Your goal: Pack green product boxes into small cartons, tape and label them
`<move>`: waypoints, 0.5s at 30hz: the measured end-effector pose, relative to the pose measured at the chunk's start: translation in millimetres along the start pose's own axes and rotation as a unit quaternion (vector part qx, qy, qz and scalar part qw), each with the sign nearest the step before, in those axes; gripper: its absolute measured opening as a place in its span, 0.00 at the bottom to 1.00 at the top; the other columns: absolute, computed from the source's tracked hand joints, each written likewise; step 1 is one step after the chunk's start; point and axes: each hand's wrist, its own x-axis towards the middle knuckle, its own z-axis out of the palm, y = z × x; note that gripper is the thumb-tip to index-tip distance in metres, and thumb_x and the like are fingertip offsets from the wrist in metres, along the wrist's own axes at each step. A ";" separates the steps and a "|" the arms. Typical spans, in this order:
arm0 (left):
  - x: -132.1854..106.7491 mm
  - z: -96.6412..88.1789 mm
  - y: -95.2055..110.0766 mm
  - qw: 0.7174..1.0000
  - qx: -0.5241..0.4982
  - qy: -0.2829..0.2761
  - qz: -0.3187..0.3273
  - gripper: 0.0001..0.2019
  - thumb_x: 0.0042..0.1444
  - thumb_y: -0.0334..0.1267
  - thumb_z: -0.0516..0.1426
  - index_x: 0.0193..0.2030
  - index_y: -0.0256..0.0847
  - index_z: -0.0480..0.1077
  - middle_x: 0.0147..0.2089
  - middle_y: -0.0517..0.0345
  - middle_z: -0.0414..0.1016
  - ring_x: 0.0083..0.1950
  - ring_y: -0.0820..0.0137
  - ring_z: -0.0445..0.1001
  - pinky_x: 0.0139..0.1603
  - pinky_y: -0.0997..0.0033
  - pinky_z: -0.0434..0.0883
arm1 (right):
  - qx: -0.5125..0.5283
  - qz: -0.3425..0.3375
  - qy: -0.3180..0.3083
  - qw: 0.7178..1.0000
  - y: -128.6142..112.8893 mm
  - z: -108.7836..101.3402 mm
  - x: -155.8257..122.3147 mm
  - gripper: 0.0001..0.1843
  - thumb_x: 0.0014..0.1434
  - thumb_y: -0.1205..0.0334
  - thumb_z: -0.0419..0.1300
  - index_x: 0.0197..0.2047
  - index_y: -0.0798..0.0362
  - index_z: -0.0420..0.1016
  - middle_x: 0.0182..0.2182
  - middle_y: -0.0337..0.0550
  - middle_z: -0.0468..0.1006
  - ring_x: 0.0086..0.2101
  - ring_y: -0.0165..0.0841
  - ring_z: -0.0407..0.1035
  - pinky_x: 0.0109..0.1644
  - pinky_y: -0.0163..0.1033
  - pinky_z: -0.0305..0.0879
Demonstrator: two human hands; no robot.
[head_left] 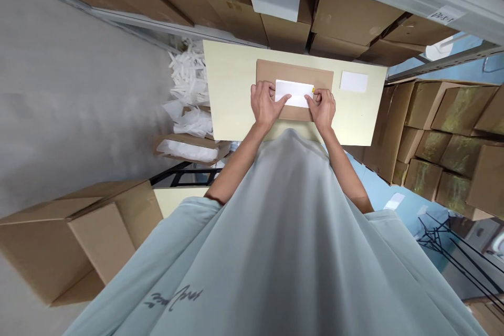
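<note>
A flat brown cardboard box [294, 71] lies on a pale yellow table [228, 89]. A white rectangular label [295, 92] with a small yellow tab at its right corner rests on top of the box. My left hand [264, 105] presses on the label's left end with fingers curled and one finger stretched along the label. My right hand [323, 107] pinches the label's right edge near the yellow tab. Both forearms reach out over my light green shirt.
A second white label [353, 81] lies on the table to the right. Brown cartons fill the shelves behind [346, 16] and to the right [452, 131]. White plastic bags [189, 79] pile up left of the table. An open carton [79, 236] stands on the floor at the near left.
</note>
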 end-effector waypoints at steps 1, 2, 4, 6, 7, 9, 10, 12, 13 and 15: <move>0.6 0.4 -0.1 1.000 0.002 0.003 0.001 0.29 0.61 0.69 0.70 0.44 0.48 0.66 0.42 0.53 0.73 0.53 0.52 0.75 0.65 0.46 0.76 | -0.008 -0.004 0.000 1.000 -0.5 0.2 -0.3 0.26 0.79 0.33 0.57 0.52 0.49 0.77 0.41 0.43 0.74 0.45 0.42 0.71 0.59 0.51 0.71; 1.1 0.6 -0.2 1.000 0.002 0.005 0.002 0.29 0.61 0.69 0.70 0.43 0.48 0.66 0.42 0.53 0.73 0.53 0.52 0.75 0.65 0.46 0.76 | -0.016 -0.007 -0.002 1.000 -1.4 0.5 -0.6 0.26 0.79 0.33 0.57 0.53 0.49 0.76 0.41 0.43 0.75 0.46 0.42 0.71 0.59 0.52 0.71; 2.0 0.9 -0.3 1.000 0.001 0.008 0.003 0.29 0.62 0.70 0.69 0.43 0.48 0.67 0.41 0.54 0.73 0.52 0.53 0.75 0.65 0.47 0.76 | -0.033 -0.013 -0.006 0.999 -3.7 1.6 -0.7 0.28 0.79 0.32 0.55 0.54 0.49 0.76 0.43 0.45 0.75 0.47 0.43 0.71 0.59 0.53 0.72; 2.7 0.9 -0.5 1.000 0.005 0.003 0.001 0.28 0.63 0.69 0.68 0.43 0.48 0.68 0.41 0.53 0.73 0.52 0.53 0.75 0.65 0.47 0.76 | -0.044 -0.011 -0.009 0.999 -5.8 3.1 0.0 0.29 0.79 0.31 0.54 0.55 0.49 0.76 0.44 0.46 0.76 0.49 0.45 0.71 0.59 0.53 0.72; 3.0 0.9 -0.8 1.000 0.010 -0.001 0.000 0.27 0.64 0.69 0.68 0.44 0.48 0.68 0.41 0.53 0.73 0.53 0.52 0.75 0.65 0.47 0.76 | -0.046 -0.007 -0.008 0.999 -6.5 3.9 0.7 0.30 0.79 0.30 0.53 0.55 0.49 0.76 0.44 0.46 0.76 0.50 0.45 0.72 0.60 0.53 0.72; 3.4 1.1 -1.7 1.000 0.022 -0.006 0.002 0.26 0.65 0.68 0.67 0.45 0.47 0.69 0.42 0.52 0.73 0.54 0.52 0.76 0.64 0.47 0.76 | -0.044 0.003 -0.005 0.999 -6.8 5.2 2.4 0.31 0.79 0.29 0.52 0.54 0.49 0.76 0.43 0.47 0.77 0.49 0.45 0.72 0.60 0.52 0.72; 3.6 1.2 -2.3 1.000 0.026 -0.006 0.004 0.26 0.66 0.68 0.67 0.45 0.47 0.70 0.42 0.52 0.74 0.54 0.52 0.76 0.64 0.48 0.76 | -0.041 0.008 -0.003 0.999 -6.3 5.7 3.3 0.32 0.79 0.28 0.51 0.53 0.49 0.76 0.43 0.46 0.77 0.49 0.44 0.72 0.60 0.52 0.72; 4.1 1.4 -3.3 1.000 0.027 -0.001 0.007 0.26 0.67 0.68 0.66 0.45 0.47 0.70 0.42 0.52 0.74 0.54 0.52 0.76 0.64 0.49 0.76 | -0.032 0.015 0.001 0.999 -4.6 6.4 4.9 0.33 0.79 0.27 0.50 0.51 0.49 0.76 0.42 0.45 0.77 0.48 0.43 0.73 0.60 0.51 0.73; 4.4 1.5 -3.7 1.000 0.025 0.001 0.007 0.26 0.67 0.69 0.65 0.45 0.47 0.70 0.42 0.52 0.75 0.54 0.53 0.76 0.64 0.50 0.77 | -0.029 0.016 0.003 0.999 -3.6 6.5 5.5 0.33 0.80 0.27 0.49 0.51 0.49 0.76 0.42 0.45 0.77 0.47 0.43 0.73 0.60 0.51 0.73; 5.2 1.5 -4.1 1.000 0.019 0.001 0.003 0.26 0.69 0.69 0.64 0.44 0.46 0.70 0.41 0.52 0.75 0.53 0.53 0.77 0.65 0.50 0.77 | -0.029 0.016 0.009 0.999 -1.8 6.5 6.2 0.33 0.80 0.28 0.48 0.50 0.49 0.76 0.41 0.45 0.77 0.46 0.42 0.74 0.60 0.52 0.73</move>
